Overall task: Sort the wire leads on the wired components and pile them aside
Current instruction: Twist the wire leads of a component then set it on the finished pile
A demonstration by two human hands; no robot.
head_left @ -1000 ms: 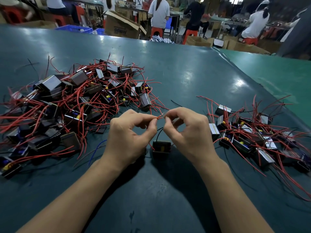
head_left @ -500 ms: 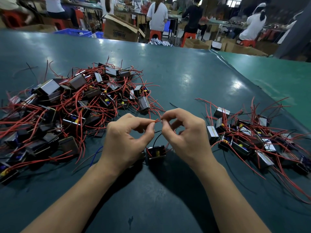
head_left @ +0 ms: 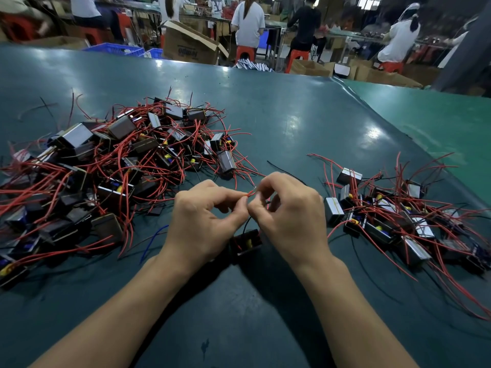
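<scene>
Spreading across frame: green table (head_left: 292, 123). Sprawling at left: big pile (head_left: 111, 166) of red-wired parts. Lying at right: smaller pile (head_left: 393, 219). Meeting at centre: left hand (head_left: 204, 221) and right hand (head_left: 289, 216), both pinching one red lead (head_left: 251, 192). Hanging just below them: one part (head_left: 245, 241).

We see both bare forearms reach up from the bottom edge toward frame centre. Our left hand (head_left: 204, 221) and right hand (head_left: 289, 219) meet there, thumbs and forefingers pinched tip to tip, other fingers curled.
</scene>
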